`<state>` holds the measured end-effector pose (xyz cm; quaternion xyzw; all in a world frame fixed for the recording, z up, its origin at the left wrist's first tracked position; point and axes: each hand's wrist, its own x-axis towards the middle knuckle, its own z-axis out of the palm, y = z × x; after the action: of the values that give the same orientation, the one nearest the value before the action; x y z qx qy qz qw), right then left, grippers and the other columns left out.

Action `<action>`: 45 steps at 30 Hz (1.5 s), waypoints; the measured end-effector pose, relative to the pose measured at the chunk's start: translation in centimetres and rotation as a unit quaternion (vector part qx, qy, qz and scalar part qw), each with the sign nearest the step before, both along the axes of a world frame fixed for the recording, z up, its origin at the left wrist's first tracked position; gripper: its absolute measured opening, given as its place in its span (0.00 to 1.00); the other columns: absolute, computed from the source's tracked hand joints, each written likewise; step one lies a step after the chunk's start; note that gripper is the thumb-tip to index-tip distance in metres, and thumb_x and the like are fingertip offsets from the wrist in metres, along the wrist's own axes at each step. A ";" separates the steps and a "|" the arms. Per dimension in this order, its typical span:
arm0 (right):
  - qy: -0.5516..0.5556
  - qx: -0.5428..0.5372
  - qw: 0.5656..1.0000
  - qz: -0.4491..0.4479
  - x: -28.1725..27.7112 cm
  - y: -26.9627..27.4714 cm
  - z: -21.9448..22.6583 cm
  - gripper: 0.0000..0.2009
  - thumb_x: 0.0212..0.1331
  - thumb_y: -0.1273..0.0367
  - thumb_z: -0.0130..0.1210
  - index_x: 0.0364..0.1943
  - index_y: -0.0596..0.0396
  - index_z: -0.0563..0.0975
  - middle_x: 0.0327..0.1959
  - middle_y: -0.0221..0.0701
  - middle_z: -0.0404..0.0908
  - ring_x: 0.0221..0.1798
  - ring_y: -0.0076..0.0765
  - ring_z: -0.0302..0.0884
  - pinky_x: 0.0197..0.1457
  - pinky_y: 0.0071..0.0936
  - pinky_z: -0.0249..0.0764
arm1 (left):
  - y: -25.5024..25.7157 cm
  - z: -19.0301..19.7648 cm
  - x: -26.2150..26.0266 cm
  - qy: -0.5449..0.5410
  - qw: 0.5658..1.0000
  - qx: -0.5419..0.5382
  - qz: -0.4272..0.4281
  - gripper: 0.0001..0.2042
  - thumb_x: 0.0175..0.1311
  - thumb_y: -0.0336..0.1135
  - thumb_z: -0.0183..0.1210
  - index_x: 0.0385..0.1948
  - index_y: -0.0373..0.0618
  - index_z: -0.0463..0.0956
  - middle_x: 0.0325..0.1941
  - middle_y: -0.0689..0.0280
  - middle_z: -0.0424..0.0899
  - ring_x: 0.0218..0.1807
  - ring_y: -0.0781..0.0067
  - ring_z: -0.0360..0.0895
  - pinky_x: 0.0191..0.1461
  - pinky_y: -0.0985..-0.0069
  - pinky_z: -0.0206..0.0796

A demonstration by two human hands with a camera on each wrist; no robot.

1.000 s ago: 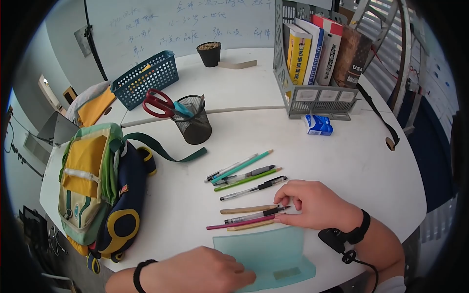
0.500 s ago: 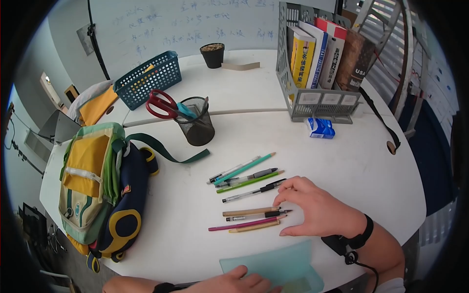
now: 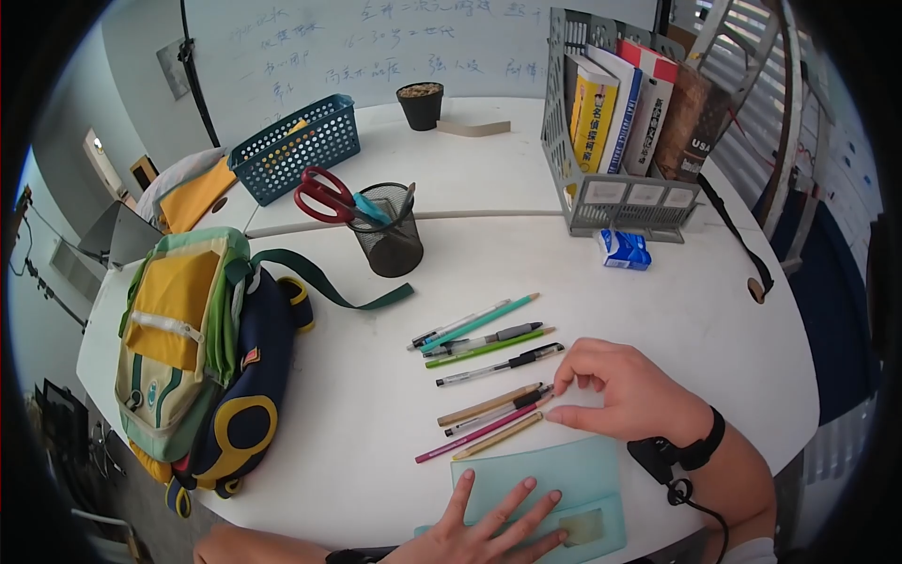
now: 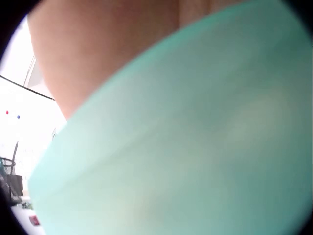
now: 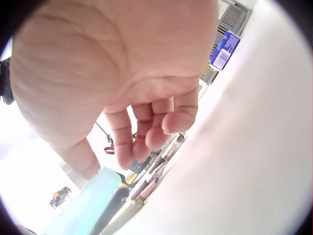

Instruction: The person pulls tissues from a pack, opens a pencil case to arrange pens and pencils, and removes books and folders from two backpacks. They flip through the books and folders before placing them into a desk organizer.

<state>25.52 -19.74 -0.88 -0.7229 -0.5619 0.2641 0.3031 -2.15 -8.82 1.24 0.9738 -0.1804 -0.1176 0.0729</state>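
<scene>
My left hand (image 3: 496, 523) lies with spread fingers on a translucent teal case (image 3: 584, 470) at the table's front. In the left wrist view this case (image 4: 186, 161) covers much of the hand. My right hand (image 3: 631, 387) is at the right ends of a close group: a tan pencil (image 3: 484, 405), a black-grip gel pen (image 3: 473, 427), a magenta pencil (image 3: 460, 440) and a shorter tan pencil (image 3: 498, 436). Its fingertips are right at the pen tip, thumb apart from the bent fingers. The right wrist view shows nothing pinched between thumb and fingers (image 5: 142, 142).
Above the group lie another gel pen (image 3: 498, 365), a green pencil (image 3: 490, 347) and a teal pencil (image 3: 481, 322). A backpack (image 3: 202, 367) stands left. Behind are a mesh pen cup (image 3: 393, 246), a blue basket (image 3: 296, 155), a book rack (image 3: 625, 218) and a blue packet (image 3: 624, 250).
My left hand has moved onto the teal case with fingers spread, and the case now lies nearer the pencils. The grouped pencils and pen have tilted, their right ends drawn closer together at my right hand.
</scene>
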 end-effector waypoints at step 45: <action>0.314 -0.083 0.926 0.192 2.4 -0.7 -1.7 0.17 0.69 0.67 0.69 0.59 0.56 0.85 0.52 0.28 0.88 0.52 0.25 0.82 0.61 0.25 0.77 | 13.9 -1.8 11.2 -0.067 0.955 -0.144 0.249 0.23 0.59 0.34 0.71 0.55 0.40 0.78 0.49 0.51 0.84 0.50 0.48 0.85 0.56 0.59 0.78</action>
<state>27.94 -20.43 -2.59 -0.5039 -0.5418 0.5762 0.3470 9.01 5.08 -0.55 0.9728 0.0485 -0.0028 0.2267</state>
